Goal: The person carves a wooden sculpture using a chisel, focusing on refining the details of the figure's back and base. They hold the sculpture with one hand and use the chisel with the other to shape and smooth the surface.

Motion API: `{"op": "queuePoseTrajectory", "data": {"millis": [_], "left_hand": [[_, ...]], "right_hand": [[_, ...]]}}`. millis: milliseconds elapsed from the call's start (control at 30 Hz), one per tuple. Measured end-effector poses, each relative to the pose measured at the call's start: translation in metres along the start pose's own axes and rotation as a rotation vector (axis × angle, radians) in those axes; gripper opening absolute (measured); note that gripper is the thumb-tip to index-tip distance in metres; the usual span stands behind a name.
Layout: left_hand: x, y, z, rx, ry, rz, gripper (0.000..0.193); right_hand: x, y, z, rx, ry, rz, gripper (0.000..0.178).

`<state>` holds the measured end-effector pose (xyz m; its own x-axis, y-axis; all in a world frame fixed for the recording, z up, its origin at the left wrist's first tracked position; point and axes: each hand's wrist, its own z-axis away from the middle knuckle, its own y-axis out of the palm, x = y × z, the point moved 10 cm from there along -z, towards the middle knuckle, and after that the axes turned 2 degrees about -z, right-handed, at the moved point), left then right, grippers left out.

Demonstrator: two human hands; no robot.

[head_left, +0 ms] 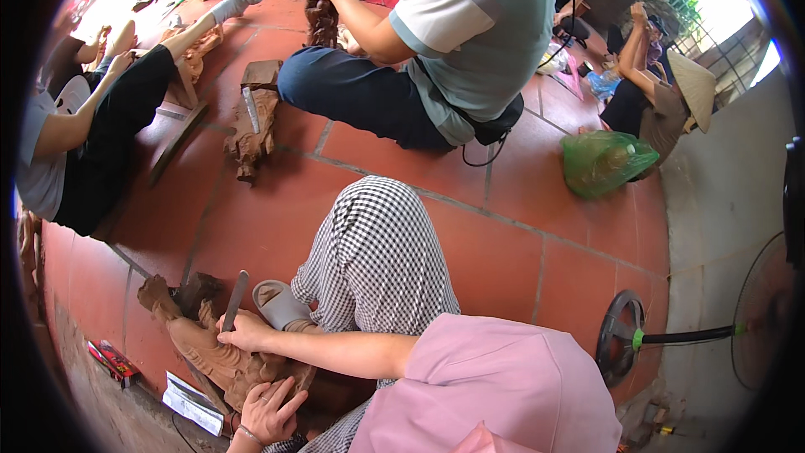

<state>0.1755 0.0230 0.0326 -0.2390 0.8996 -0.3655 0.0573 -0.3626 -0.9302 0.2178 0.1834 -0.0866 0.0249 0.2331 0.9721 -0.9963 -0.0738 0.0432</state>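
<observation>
A brown wood carving (210, 344) with carved folds lies tilted by my legs, at the lower left. My right hand (243, 331) is closed around a flat dark grey bar that looks like a file (236, 298), its free end pointing up and away. That hand is over the carving's upper side. At the carving's near end, my left hand (270, 411), with a bracelet at the wrist, holds the wood with its fingers spread over it. Its fingertips partly hide the surface there. A dark wood block (199, 289) is beside the carving's far end.
A person in a green-grey shirt (486, 42) sits ahead, near another carving (256, 122) on the red tiles. Someone else (109, 143) sits at left. A green plastic bag (608, 164) and standing fan (620, 335) are at right. Paper (193, 404) and a red box (111, 362) lie lower left.
</observation>
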Motion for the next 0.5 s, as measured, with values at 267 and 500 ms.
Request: {"op": "queuePoseTrajectory", "data": {"millis": [267, 500], "left_hand": [[-0.006, -0.008, -0.006, -0.028, 0.022, -0.013, 0.064], [-0.006, -0.004, -0.006, -0.026, 0.024, -0.036, 0.060]], "right_hand": [[0.008, 0.004, 0.006, -0.041, -0.054, 0.054, 0.025], [0.010, -0.004, 0.008, -0.016, -0.039, 0.064, 0.021]]}}
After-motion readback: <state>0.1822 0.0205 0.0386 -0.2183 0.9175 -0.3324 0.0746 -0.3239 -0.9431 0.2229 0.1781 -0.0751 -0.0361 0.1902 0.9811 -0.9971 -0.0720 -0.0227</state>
